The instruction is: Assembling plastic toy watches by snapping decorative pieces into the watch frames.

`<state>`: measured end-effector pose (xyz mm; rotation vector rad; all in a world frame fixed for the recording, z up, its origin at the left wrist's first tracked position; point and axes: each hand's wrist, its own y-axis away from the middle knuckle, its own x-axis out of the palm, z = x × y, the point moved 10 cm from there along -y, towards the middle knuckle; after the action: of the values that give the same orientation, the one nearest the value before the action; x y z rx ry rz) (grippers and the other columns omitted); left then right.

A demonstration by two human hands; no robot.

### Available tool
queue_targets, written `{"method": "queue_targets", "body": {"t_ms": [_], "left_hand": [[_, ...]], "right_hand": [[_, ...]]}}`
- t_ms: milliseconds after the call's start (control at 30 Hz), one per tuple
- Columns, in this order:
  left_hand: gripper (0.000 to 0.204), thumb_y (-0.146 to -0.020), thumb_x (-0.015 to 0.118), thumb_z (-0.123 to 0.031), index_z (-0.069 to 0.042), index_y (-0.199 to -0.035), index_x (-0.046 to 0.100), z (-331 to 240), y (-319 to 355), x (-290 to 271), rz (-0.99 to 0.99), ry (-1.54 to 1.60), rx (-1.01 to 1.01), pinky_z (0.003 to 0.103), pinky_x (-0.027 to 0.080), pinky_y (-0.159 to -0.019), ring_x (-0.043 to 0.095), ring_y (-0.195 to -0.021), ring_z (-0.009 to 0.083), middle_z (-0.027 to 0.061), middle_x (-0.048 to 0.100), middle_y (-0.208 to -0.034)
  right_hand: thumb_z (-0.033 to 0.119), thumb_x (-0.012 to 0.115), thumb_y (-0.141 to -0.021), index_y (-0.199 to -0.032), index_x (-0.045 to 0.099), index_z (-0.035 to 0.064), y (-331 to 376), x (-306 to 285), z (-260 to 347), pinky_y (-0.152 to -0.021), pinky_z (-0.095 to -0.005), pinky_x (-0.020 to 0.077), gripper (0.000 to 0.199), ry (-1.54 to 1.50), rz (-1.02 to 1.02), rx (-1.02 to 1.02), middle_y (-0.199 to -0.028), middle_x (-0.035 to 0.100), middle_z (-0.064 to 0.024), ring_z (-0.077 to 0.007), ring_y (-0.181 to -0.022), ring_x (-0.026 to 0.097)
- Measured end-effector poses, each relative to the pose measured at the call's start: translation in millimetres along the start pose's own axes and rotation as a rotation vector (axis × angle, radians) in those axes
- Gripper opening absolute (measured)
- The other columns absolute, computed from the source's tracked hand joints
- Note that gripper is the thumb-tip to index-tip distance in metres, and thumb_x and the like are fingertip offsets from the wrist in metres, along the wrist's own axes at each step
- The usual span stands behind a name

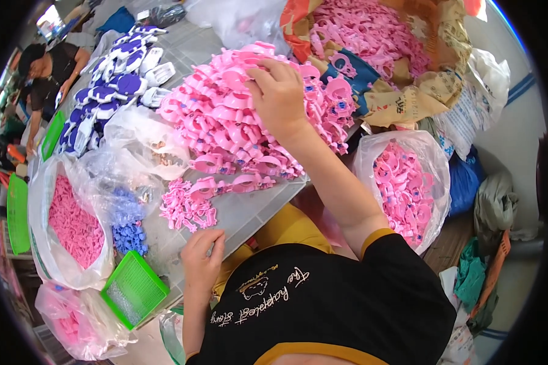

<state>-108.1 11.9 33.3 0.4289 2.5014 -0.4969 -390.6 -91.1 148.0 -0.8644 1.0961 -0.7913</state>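
Note:
A large heap of pink plastic ring-shaped parts (219,115), some with small blue bits, covers the middle of the grey table (249,204). On the upper part of this heap lies my right hand (280,100), its bent fingers closed at the rim of a pink plastic part. My left hand (202,261) is curled at the table's near edge; whatever is between its fingers, if anything, is hidden. Just beyond it lies a small cluster of little pink figure-shaped pieces (186,207). Small blue pieces (129,237) are piled further left, partly under clear plastic.
Purple-and-white parts (125,85) are stacked at the far left. A white bag (36,213) of small pink pieces and a green basket (159,281) stand at the left. Right of the table are a clear bag (441,182) and a paper sack (402,106) with pink parts. Another person (61,67) works at far left.

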Motion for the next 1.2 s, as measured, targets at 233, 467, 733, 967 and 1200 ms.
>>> {"method": "queue_targets", "body": {"t_ms": [233, 467, 733, 967, 1200], "left_hand": [[0.009, -0.087, 0.072, -0.002, 0.002, -0.096, 0.072, -6, -6, 5, 0.029, -0.059, 0.003, 0.035, 0.053, -0.078, 0.07, -0.084, 0.0276, 0.0141, 0.072, -0.09], [0.007, -0.088, 0.071, -0.001, 0.002, -0.095, 0.072, -9, 4, 2, 0.021, -0.055, -0.013, 0.034, 0.053, -0.076, 0.07, -0.083, 0.0273, 0.0143, 0.072, -0.09], [0.008, -0.086, 0.073, -0.001, 0.001, -0.094, 0.072, -2, 26, -4, 0.026, -0.135, -0.082, 0.037, 0.053, -0.073, 0.068, -0.08, 0.0321, 0.0157, 0.07, -0.088], [0.012, -0.089, 0.072, -0.008, -0.002, -0.099, 0.07, 18, 27, -23, -0.004, -0.17, -0.067, 0.041, 0.054, -0.075, 0.067, -0.085, 0.0341, 0.0154, 0.07, -0.093], [0.018, -0.089, 0.068, -0.004, -0.002, -0.107, 0.07, 82, 27, -79, -0.377, -0.416, -0.232, 0.044, 0.054, -0.076, 0.067, -0.084, 0.0389, 0.0174, 0.07, -0.095]], "right_hand": [[0.013, 0.078, -0.081, -0.104, 0.071, 0.0045, -12, -33, -22, -0.089, -0.0459, 0.0508, 0.025, -0.046, -0.072, 0.016, -0.112, 0.067, -0.0144, -0.0359, -0.101, 0.064], [0.021, 0.059, -0.092, -0.121, 0.069, 0.0034, -25, -28, -258, -0.097, -0.0467, 0.052, 0.035, 0.344, 0.345, 0.612, -0.121, 0.069, -0.0249, -0.0419, -0.115, 0.065], [0.024, 0.057, -0.089, -0.118, 0.07, 0.0062, 28, 78, -319, -0.086, -0.0516, 0.0551, 0.037, 0.096, 0.77, 0.424, -0.115, 0.071, -0.0262, -0.0424, -0.105, 0.07], [0.054, 0.065, -0.082, -0.109, 0.077, 0.0128, 21, 12, -503, -0.091, -0.0485, 0.0534, 0.051, 0.744, 0.86, 0.484, -0.11, 0.074, -0.0224, -0.039, -0.108, 0.07], [0.011, 0.074, -0.094, -0.121, 0.063, -0.006, -60, -67, -265, -0.091, -0.0399, 0.0592, 0.034, -0.76, -0.201, 0.505, -0.111, 0.07, -0.0137, -0.0271, -0.099, 0.07]]}}
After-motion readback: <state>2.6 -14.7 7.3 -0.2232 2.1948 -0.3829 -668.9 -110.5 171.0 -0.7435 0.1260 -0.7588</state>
